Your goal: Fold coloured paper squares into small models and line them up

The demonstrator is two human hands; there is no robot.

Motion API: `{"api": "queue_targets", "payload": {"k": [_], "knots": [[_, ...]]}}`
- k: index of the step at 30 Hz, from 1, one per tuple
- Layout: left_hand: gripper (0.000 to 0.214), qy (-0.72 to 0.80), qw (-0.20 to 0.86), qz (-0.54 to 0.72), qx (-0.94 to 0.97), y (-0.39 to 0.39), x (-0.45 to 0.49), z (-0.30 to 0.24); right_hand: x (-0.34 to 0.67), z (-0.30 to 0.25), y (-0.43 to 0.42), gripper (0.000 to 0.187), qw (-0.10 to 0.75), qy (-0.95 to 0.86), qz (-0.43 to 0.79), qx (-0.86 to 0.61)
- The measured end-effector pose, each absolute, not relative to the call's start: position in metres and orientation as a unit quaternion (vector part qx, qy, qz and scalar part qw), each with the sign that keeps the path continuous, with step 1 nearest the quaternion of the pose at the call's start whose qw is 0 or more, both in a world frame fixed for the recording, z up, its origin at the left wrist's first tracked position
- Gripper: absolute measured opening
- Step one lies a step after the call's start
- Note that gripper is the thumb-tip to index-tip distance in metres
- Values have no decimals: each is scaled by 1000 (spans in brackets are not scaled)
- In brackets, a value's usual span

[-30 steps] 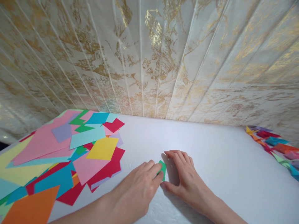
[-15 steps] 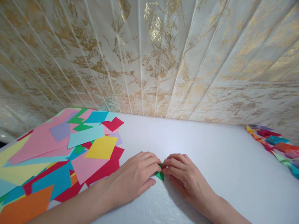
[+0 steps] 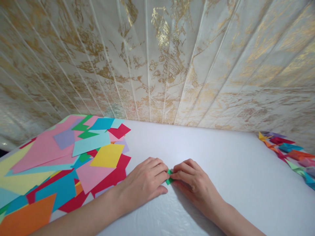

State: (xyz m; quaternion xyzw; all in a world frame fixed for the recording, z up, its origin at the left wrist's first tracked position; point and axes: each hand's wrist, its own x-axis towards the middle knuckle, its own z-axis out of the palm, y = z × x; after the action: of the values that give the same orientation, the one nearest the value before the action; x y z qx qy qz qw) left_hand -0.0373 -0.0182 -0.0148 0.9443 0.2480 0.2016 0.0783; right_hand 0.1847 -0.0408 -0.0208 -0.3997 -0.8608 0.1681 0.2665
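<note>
A small folded piece of green paper (image 3: 169,181) lies on the white table (image 3: 194,141), between my two hands. My left hand (image 3: 150,178) presses its bent fingers on the paper's left side, with the thumb resting on the table just below. From the right, my right hand (image 3: 193,178) has its fingertips closed on the paper's other edge. Most of the paper is hidden under the fingers, so its full shape cannot be made out.
Loose coloured sheets overlap on the left, among them a yellow sheet (image 3: 107,155) and an orange sheet (image 3: 29,214). Several folded paper figures (image 3: 290,147) lie in a group at the far right. Behind the table hangs a gold-patterned curtain (image 3: 162,65).
The green paper shows less of itself below the fingers, and its visible part has changed shape. My right hand has shifted slightly; both hands stay on the paper.
</note>
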Motion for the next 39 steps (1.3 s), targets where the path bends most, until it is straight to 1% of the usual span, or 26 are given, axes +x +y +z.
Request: {"api": "queue_targets", "payload": {"k": [3,7,11,14,16,19,21,28,39], "knots": [[17,268,62,189,943,-20,-32,-15,183,-21,-41,28,279,-852,179,-406],[11,272,44,183,944,-21,-31,-15,184,-22,-41,23,289,-841,190,-416],[5,271,49,189,943,-22,-31,-17,185,-24,-41,21,295,-842,195,-408],[7,287,73,214,931,-20,-30,-21,183,-24,-39,23,290,-839,201,-414],[8,305,110,242,914,-20,-29,-23,181,-23,-38,24,286,-832,214,-424],[10,336,172,277,884,-20,-28,-25,177,-20,-37,22,281,-818,232,-445],[12,346,195,280,874,-20,-27,-25,176,-19,-36,20,273,-808,240,-464],[18,388,222,263,855,-17,-25,-20,177,-19,-33,15,254,-767,289,-513],[20,398,215,248,857,-16,-22,-22,174,-18,-34,17,233,-791,247,-508]]}}
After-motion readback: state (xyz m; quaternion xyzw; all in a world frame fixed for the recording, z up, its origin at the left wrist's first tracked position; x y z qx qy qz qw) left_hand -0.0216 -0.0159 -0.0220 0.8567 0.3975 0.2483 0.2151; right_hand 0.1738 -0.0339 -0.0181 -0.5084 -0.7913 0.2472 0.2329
